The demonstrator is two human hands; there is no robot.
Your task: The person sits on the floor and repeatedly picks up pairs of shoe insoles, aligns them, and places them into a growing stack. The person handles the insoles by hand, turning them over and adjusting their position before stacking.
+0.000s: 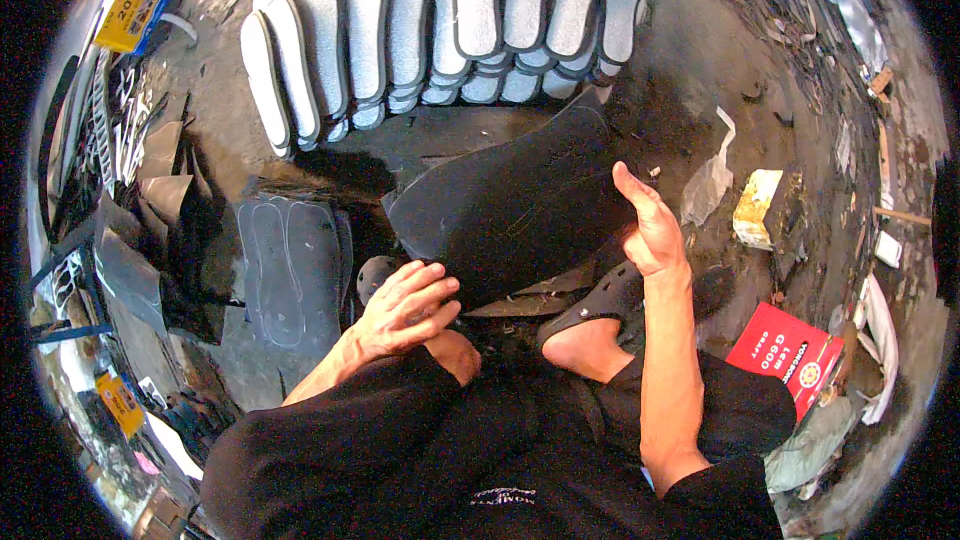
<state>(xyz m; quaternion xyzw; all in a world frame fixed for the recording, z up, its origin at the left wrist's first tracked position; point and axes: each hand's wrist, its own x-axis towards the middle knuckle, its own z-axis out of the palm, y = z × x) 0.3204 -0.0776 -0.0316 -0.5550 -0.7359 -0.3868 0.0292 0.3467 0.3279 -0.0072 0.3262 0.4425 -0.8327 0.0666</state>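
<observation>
A black flexible sheet [500, 205], with faint curved outlines on its surface, lies slanted in front of me. My left hand [405, 308] is at its lower left corner, fingers stretched out and slightly apart. Beside the right edge is my right hand [655, 230], its thumb raised away from the other fingers, which are partly hidden. Neither hand visibly grips the sheet. To the left lies a stack of dark grey sheets [292, 270], the top one marked with pale sole-shaped outlines. Beyond the black sheet, many grey-white insoles [385, 25] with dark edges stand in overlapping rows.
Dark sandals [600, 305] are on my feet, just below the sheet. A red box [785, 355] sits at the right, near a yellowish scrap [757, 208] and a translucent scrap [708, 185]. Brown offcuts [165, 175] and a yellow box [130, 12] are at the left.
</observation>
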